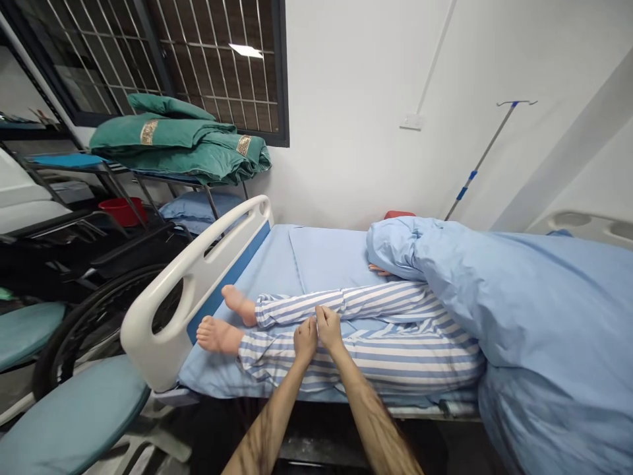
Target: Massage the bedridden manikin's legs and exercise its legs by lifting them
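Observation:
My left hand is closed in a fist over the near leg, at about the shin. Beside it, my right hand is also curled into a fist, between the two legs and near the far one. No cloth looks bunched up in either fist. Both legs wear blue-and-white striped trousers and belong to a figure lying on the bed. Its bare feet point towards the footboard. A light blue quilt covers the upper body, and the fingers of the figure's hand show at its edge.
The white footboard rises on the left, with a wheelchair and teal stools beyond it. Folded green bedding lies on a rack under the barred window. A drip pole stands by the wall behind the bed.

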Motion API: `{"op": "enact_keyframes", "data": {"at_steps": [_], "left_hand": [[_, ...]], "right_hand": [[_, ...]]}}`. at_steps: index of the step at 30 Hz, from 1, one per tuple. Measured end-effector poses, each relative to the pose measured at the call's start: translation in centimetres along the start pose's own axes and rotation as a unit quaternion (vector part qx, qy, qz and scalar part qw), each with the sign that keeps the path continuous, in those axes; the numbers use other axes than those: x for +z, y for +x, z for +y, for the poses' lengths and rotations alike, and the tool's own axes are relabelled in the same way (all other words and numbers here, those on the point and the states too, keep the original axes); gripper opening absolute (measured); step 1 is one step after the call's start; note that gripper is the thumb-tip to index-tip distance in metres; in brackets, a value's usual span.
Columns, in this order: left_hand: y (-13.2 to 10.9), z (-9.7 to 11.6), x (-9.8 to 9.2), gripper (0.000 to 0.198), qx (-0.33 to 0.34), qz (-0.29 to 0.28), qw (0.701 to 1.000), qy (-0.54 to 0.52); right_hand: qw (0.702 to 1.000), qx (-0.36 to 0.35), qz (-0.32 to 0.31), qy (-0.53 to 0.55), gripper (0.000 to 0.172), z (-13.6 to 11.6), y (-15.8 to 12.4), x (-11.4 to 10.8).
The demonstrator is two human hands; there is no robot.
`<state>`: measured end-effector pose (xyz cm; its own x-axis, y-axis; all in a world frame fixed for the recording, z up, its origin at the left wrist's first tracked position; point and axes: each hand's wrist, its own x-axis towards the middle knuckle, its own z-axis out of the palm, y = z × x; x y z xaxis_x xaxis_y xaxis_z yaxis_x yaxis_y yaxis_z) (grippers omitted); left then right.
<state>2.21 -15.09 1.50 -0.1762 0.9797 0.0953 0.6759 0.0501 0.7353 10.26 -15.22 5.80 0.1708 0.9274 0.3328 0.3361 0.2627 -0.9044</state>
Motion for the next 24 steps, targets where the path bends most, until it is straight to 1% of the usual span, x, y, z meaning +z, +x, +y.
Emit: {"op": "enact_keyframes", "data": {"at_steps": [3,5,8,11,13,15,18,20,22,24], "left_hand": [[0.1,-0.6,0.6,0.029,0.014,0.001,0.999,-0.033],[0.1,-0.9,1.1,0.028,0.011,0.007,1.0,-0.026],[-0.1,-0.8,1.4,0.025,-0.006,0.006,1.0,-0.009],[-0.3,0.1,1.0,0.025,-0.009,-0.003,1.0,-0.024],[-0.5,1.2,0.2,0.032,-0.004,-0.017,0.998,-0.057],[-0.5,2.9,-0.8,0.036,0.016,-0.022,0.995,-0.094],[-0.4,6.2,-2.2,0.039,0.057,-0.016,0.988,-0.141],[-0.1,8.5,-2.9,0.04,0.072,-0.015,0.982,-0.176],[0.2,10.0,-3.0,0.041,0.078,-0.01,0.975,-0.209],[0.3,10.4,-2.3,0.042,0.068,0.0,0.97,-0.231]], "right_hand": [[0.999,0.028,0.012,-0.034,0.043,4.3,-2.1,1.3],[0.998,0.033,0.028,-0.048,0.042,6.0,-2.8,1.7],[0.998,0.048,0.035,-0.031,0.042,6.6,-2.7,1.8],[0.997,0.062,0.037,0.0,0.044,6.3,-2.1,1.6],[0.996,0.067,0.045,0.027,0.046,6.2,-1.8,1.4],[0.993,0.076,0.06,0.067,0.048,6.3,-1.5,1.1],[0.984,0.1,0.071,0.132,0.05,6.7,-1.0,0.8],[0.977,0.116,0.072,0.165,0.05,6.9,-0.8,0.7],[0.969,0.131,0.079,0.191,0.049,7.1,-0.7,0.5],[0.964,0.146,0.094,0.204,0.047,7.2,-0.7,0.3]]}}
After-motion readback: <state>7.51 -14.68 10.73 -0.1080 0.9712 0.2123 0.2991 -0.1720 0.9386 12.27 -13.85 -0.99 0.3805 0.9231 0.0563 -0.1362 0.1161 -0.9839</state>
